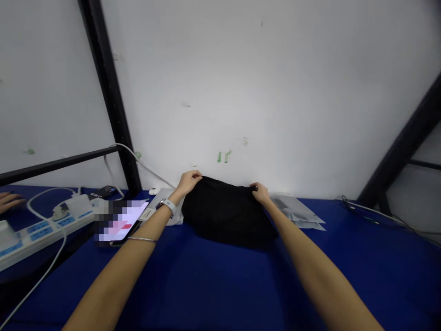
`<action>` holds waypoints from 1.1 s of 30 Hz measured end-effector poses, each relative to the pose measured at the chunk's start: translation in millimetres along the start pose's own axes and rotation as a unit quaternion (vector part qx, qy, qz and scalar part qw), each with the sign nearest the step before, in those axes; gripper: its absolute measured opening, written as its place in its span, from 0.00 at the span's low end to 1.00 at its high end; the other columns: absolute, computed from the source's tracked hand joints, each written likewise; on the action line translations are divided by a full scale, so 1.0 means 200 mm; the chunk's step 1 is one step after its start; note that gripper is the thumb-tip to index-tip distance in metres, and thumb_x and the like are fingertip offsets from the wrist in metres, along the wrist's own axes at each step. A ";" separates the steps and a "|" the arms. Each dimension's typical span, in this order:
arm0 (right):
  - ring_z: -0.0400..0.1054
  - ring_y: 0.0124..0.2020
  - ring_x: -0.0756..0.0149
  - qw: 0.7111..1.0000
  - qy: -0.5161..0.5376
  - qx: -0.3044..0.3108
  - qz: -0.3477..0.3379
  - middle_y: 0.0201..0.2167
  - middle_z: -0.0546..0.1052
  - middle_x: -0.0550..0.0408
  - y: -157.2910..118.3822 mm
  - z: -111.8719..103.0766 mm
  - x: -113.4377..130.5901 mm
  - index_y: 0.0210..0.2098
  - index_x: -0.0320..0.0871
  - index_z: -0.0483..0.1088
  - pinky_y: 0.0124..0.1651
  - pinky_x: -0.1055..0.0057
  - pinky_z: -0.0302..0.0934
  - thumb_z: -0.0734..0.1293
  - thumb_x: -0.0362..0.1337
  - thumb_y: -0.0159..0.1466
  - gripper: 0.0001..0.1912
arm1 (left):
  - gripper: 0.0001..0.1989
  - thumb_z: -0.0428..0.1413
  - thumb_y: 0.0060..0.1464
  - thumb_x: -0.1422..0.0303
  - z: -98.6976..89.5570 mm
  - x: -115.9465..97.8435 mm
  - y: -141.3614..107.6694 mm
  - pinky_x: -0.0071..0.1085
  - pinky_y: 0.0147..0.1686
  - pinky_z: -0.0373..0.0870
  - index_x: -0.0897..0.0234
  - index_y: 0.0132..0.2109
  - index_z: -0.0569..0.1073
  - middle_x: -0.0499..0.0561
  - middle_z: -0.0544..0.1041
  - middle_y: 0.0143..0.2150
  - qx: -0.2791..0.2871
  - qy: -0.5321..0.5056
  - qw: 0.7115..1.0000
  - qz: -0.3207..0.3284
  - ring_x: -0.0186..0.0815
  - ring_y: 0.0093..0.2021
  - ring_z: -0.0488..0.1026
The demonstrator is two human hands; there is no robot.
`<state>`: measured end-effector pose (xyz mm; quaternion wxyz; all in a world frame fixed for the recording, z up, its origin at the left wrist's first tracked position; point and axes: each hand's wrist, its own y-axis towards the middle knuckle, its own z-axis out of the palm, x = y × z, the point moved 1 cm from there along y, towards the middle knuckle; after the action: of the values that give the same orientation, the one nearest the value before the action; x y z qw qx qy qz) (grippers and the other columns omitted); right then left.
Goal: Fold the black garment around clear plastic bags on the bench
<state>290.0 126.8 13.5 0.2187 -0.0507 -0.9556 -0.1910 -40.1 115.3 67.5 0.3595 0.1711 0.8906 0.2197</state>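
Note:
A piece of black cloth [229, 211] is stretched between my two hands over the blue tabletop [206, 280], in front of the white wall. My left hand [189, 181] pinches its upper left corner. At the upper right corner, my right hand [261, 192] grips the edge between thumb and fingers. The cloth hangs down from this top edge, and its lower part reaches the table. Whether it is a garment or a plain sheet, I cannot tell.
Clear plastic packages [298, 211] lie right of the cloth. At left are a lit phone [126, 223], a white power strip [44, 234] with plugs and cables, and another person's hand [9, 201]. Black metal posts [110, 96] stand on both sides.

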 end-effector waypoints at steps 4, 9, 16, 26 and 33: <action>0.68 0.47 0.61 0.998 -0.003 0.005 -0.061 0.42 0.76 0.51 -0.02 -0.09 0.02 0.41 0.43 0.74 0.51 0.69 0.59 0.58 0.25 0.53 0.19 | 0.07 0.52 0.52 0.70 -0.09 -0.03 -0.04 0.31 0.46 0.67 0.63 0.34 0.75 0.49 0.79 0.36 0.013 -0.013 0.999 0.046 0.37 0.40 0.74; 0.67 0.43 0.60 0.992 0.005 0.006 -0.123 0.38 0.73 0.50 -0.09 -0.28 -0.01 0.34 0.42 0.73 0.50 0.67 0.60 0.62 0.30 0.52 0.11 | 0.07 0.53 0.53 0.68 -0.19 -0.03 -0.11 0.33 0.48 0.65 0.62 0.35 0.75 0.49 0.78 0.37 0.061 0.007 0.993 0.102 0.37 0.41 0.73; 0.62 0.53 0.55 0.963 0.045 0.094 -0.249 0.50 0.69 0.51 -0.47 -0.52 -0.04 0.30 0.47 0.69 0.56 0.58 0.57 0.64 0.36 0.55 0.03 | 0.07 0.56 0.53 0.62 -0.32 -0.02 -0.25 0.38 0.57 0.58 0.56 0.35 0.78 0.47 0.71 0.56 0.223 0.060 0.960 0.156 0.41 0.56 0.64; 0.57 0.61 0.56 0.942 0.075 0.188 -0.268 0.59 0.65 0.54 -0.70 -0.53 0.18 0.54 0.53 0.66 0.62 0.56 0.52 0.60 0.50 0.64 0.20 | 0.15 0.52 0.54 0.57 -0.25 0.08 -0.33 0.32 0.45 0.68 0.58 0.44 0.73 0.52 0.75 0.50 0.205 0.028 0.978 0.017 0.40 0.50 0.71; 0.44 0.68 0.52 0.919 0.041 0.176 -0.349 0.67 0.55 0.48 -0.71 -0.17 0.43 0.65 0.46 0.54 0.66 0.51 0.45 0.59 0.52 0.65 0.33 | 0.14 0.58 0.46 0.58 -0.14 0.20 -0.32 0.38 0.45 0.66 0.60 0.39 0.76 0.57 0.78 0.42 0.177 0.226 0.958 -0.002 0.47 0.46 0.71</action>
<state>200.7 -16.7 30.5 0.1821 0.3335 -0.9210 -0.0859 -96.2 72.3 29.9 0.1135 0.1765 0.9735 0.0907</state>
